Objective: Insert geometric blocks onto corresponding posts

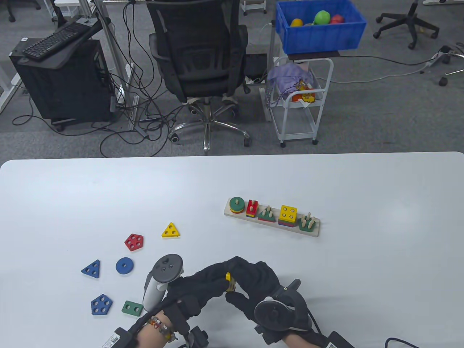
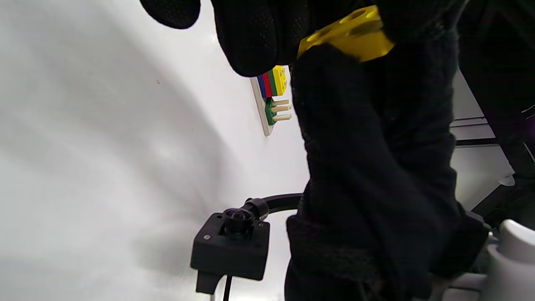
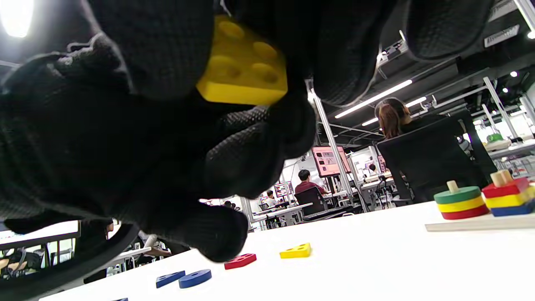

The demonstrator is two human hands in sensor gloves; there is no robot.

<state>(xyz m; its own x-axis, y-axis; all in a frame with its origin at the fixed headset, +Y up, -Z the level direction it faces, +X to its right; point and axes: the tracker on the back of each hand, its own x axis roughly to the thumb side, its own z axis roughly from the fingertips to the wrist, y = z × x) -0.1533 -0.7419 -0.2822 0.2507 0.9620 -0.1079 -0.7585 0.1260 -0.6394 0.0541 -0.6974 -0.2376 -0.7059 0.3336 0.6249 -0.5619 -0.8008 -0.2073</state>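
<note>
A yellow block with several holes (image 1: 229, 282) is held above the table's near edge between both gloved hands. My left hand (image 1: 217, 284) grips it from the left and my right hand (image 1: 237, 286) from the right. It also shows in the left wrist view (image 2: 347, 33) and in the right wrist view (image 3: 242, 71), pinched between black fingers. The wooden post board (image 1: 316, 229) lies further back to the right. It carries a ring stack (image 1: 236, 204), a red-topped stack (image 1: 252, 207), a green triangle (image 1: 266, 214), a yellow-topped square stack (image 1: 288, 214) and a green five-post block (image 1: 306, 224).
Loose blocks lie on the table left of my hands: a yellow triangle (image 1: 170, 231), a red pentagon (image 1: 133, 242), a blue disc (image 1: 124, 266), a blue triangle (image 1: 91, 269), a blue pentagon (image 1: 101, 304) and a green rectangle (image 1: 132, 308).
</note>
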